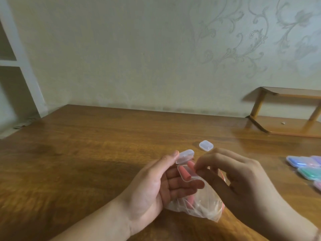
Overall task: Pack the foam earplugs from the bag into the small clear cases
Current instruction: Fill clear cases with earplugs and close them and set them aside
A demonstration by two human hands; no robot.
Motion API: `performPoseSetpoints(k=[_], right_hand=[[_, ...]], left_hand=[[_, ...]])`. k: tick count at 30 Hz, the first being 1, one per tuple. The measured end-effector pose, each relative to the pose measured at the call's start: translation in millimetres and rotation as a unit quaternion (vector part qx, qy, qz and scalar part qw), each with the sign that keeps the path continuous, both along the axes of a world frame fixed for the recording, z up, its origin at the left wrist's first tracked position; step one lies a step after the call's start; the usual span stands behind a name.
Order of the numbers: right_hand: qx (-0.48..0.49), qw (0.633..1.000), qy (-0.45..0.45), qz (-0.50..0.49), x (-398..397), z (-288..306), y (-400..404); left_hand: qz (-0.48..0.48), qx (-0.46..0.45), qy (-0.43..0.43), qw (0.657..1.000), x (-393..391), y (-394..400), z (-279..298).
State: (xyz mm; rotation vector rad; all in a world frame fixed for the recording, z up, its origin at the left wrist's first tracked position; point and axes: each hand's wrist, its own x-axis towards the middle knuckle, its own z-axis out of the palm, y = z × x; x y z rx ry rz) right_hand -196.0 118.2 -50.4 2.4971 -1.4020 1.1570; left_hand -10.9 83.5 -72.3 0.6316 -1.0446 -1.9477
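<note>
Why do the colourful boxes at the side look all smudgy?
In the head view, the stack of coloured plastic cases sits at the right edge, where the wide lens smears things; the wooden rack there blurs too. The open clear plastic case in the middle looks sharper, in dim, soft light.

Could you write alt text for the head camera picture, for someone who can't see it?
A left hand holds an open clear case while the right hand puts in a pink earplug, above a plastic bag on a wooden table.
</note>
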Motion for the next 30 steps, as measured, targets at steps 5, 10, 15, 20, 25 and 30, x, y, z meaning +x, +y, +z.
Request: performPoseSetpoints(k=[5,10,15,20,25,30], right_hand=[[0.026,1.000,0.011,-0.005,-2,-1,-1],[0.020,0.992,-0.125,-0.022,-5,8,0],[0.099,0.987,-0.122,-0.023,0,4,2],[0.126,0.980,-0.156,-0.015,5,1,3],[0.091,0.988,-0.119,-0.041,2,-1,3],[0.021,0.996,0.036,-0.082,-6,-3,-3]], left_hand=[[-0.015,-0.026,-0.014,0.999,0,-1,-3],[0.024,-0.049,-0.025,0.998,0,-1,-3],[0.093,-0.203,-0.149,0.963,-1,4,-5],[0.106,-0.266,-0.171,0.943,3,1,-2],[0.121,-0.300,-0.196,0.926,4,-1,1],[0.137,-0.373,-0.267,0.878,2,0,-1]])
